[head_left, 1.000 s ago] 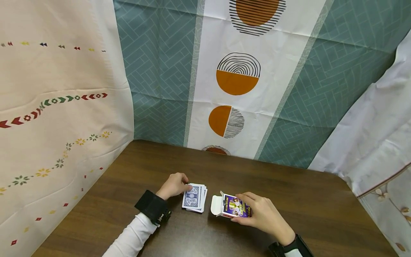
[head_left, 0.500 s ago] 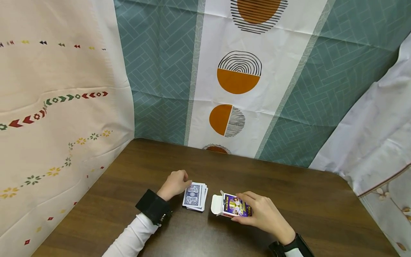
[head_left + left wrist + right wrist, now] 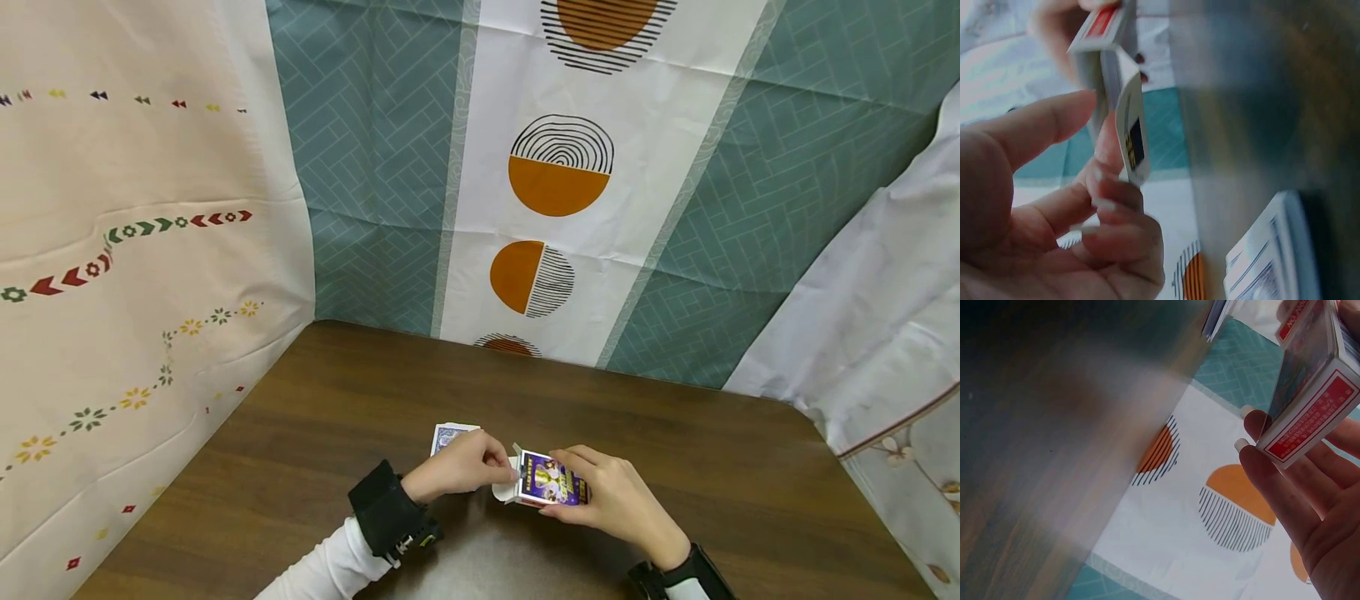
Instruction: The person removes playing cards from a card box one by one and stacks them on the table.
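My right hand (image 3: 618, 504) holds a purple playing-card box (image 3: 551, 479) by its sides, its white end flap (image 3: 1133, 134) folded out toward the left. At that mouth is my left hand (image 3: 467, 464), thumb and forefinger slightly apart and the forefinger by the flap's inner side. Nothing shows clearly between those two fingers. A stack of blue-backed playing cards (image 3: 450, 435) lies on the table, partly hidden beneath the left hand in the head view. Pale edges inside the box's mouth are blurred. In the right wrist view, fingers (image 3: 1279, 500) support the box's red-panelled end.
The brown wooden table (image 3: 360, 375) reaches back to a teal and white curtain (image 3: 375, 167). A cream patterned cloth (image 3: 150, 250) hangs along the left, and a white cloth (image 3: 885, 317) borders the right side.
My left hand has left the card stack and moved right to the box's open end. The right hand and the box have stayed in place.
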{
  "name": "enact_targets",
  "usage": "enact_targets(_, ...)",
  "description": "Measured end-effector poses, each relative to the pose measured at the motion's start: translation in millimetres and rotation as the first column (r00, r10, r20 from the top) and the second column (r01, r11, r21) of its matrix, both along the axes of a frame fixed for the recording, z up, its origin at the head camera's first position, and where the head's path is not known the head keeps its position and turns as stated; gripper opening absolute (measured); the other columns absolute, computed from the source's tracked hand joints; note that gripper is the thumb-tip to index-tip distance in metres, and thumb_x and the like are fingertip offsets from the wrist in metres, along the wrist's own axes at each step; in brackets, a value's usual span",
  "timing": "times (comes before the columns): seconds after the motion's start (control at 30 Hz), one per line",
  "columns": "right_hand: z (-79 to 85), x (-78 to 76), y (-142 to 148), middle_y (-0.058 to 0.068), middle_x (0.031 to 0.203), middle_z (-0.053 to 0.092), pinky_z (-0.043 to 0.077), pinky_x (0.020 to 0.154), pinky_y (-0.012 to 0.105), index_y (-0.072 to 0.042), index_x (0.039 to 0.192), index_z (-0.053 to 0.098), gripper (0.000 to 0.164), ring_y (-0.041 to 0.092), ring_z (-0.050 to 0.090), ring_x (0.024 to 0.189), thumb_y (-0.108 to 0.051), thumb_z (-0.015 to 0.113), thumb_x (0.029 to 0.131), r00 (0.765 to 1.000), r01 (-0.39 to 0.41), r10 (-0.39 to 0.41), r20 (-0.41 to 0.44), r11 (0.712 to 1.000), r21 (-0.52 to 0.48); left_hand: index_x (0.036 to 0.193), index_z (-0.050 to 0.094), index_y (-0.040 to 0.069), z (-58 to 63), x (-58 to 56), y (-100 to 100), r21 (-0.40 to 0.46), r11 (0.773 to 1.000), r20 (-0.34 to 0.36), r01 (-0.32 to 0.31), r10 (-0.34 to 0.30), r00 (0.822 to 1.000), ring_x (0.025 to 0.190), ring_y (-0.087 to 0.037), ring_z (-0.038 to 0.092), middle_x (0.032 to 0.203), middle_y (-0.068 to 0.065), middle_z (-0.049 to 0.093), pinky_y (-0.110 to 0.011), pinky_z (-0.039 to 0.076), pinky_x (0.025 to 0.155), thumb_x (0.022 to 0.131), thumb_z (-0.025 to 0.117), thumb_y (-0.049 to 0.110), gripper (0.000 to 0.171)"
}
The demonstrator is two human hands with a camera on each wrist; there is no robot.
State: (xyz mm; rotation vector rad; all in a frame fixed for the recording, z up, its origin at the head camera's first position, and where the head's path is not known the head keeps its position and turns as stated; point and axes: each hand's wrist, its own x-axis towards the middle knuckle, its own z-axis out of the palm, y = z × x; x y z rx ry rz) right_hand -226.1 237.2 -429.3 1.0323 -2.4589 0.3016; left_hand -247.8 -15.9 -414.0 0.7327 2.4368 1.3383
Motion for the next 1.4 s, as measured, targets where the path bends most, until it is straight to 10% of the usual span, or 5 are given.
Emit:
enact_targets(0.43, 2.0, 1.6, -1, -0.007, 0.101, 0.067, 0.047, 0.058, 0.016, -0.015, 0.111, 0.068, 0.063, -0.003, 0.056, 0.071, -0.065, 0.073, 0.072, 1.0, -0.009, 0.01, -0.025, 1.0, 0.002, 0.073, 0.068, 0.003, -15.4, 6.2, 14, 0.053, 0.992, 0.043, -0.116, 0.114, 0.993, 0.059, -0.008, 0.037, 0.065, 0.006, 0.046, -0.021, 0.027, 0.053, 0.082, 0.073, 0.019, 0.019)
enact_targets(0.9, 2.2, 0.7, 2, -0.007, 0.1, 0.067, 0.047, 0.059, 0.015, -0.015, 0.111, 0.068, 0.062, -0.001, 0.057, 0.072, -0.063, 0.074, 0.072, 1.0, 0.005, -0.005, -0.007, 1.0, -0.015, 0.085, 0.074, 0.0, -13.5, -5.0, 4, 0.124, 0.99, 0.246, -0.072, 0.039, 0.968, 0.067, -0.011, 0.042, 0.076, 0.004, 0.058, -0.024, 0.029, 0.057, 0.087, 0.071, 0.019, 0.019)
enact_targets(1.1, 2.3, 1.0, 4, -0.007, 0.1, 0.067, 0.048, 0.06, 0.015, -0.015, 0.112, 0.068, 0.062, -0.001, 0.057, 0.073, -0.062, 0.075, 0.071, 1.0, 0.012, -0.012, 0.008, 0.999, -0.032, 0.08, 0.07, 0.0, -13.8, -4.4, 4, 0.151, 0.988, 0.282, -0.038, -0.006, 0.959, 0.055, -0.011, 0.028, 0.062, 0.006, 0.041, -0.025, 0.021, 0.052, 0.091, 0.065, 0.021, 0.025)
enact_targets(1.4, 2.3, 0.4, 4, -0.007, 0.1, 0.067, 0.049, 0.061, 0.016, -0.015, 0.111, 0.069, 0.062, -0.001, 0.057, 0.074, -0.063, 0.075, 0.071, 1.0, 0.007, -0.006, 0.006, 1.0, -0.026, 0.086, 0.07, -0.003, -17.7, -6.1, 8, 0.17, 0.985, 0.285, -0.001, -0.048, 0.957, 0.073, -0.012, 0.048, 0.08, 0.001, 0.064, -0.024, 0.033, 0.062, 0.09, 0.067, 0.018, 0.022)
